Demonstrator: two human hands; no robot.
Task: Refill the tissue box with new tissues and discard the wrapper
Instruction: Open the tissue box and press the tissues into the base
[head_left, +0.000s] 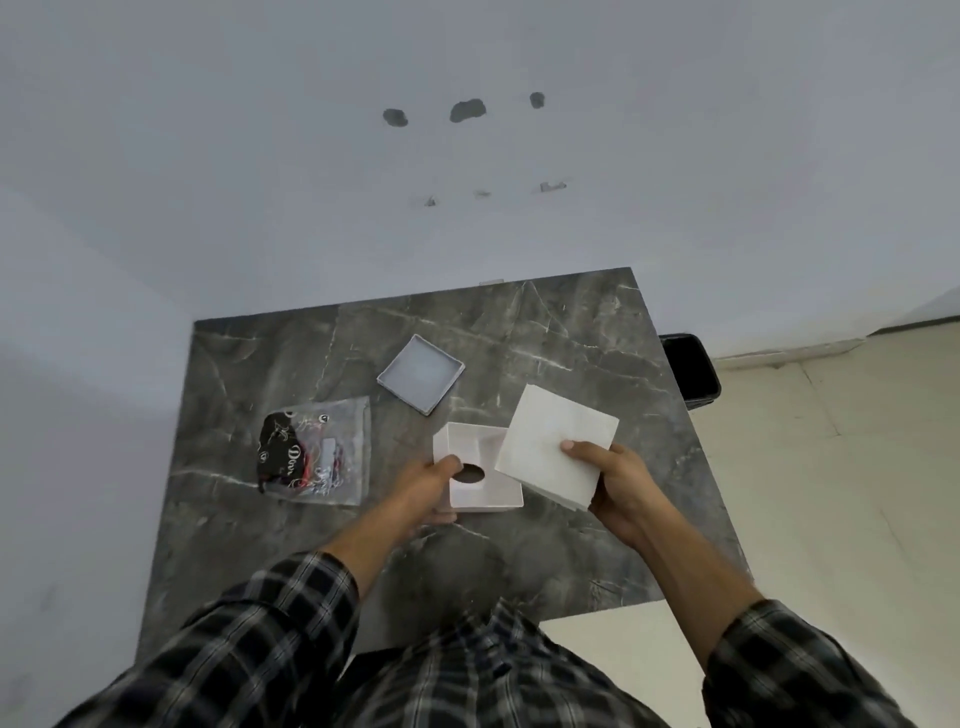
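Tissue box (480, 467) sits upside down on the bench (571, 332), open side up, dispenser hole visible in its floor. Left hand (431, 480) grips its near-left wall. Right hand (615, 475) pinches the bare tissue stack (556, 447), tilted, overlapping the box's right rim.

Risks:
- Stack looks about as wide as the opening; going in tilted could catch a corner on the rim and crumple sheets.
- One-edge grip: loose sheets may fan or slip out.
- Base panel (421, 381) lies apart, not yet fitted.
- Wrapper (314, 451) left of box, not binned; bin (691, 371) is off the bench's right edge.
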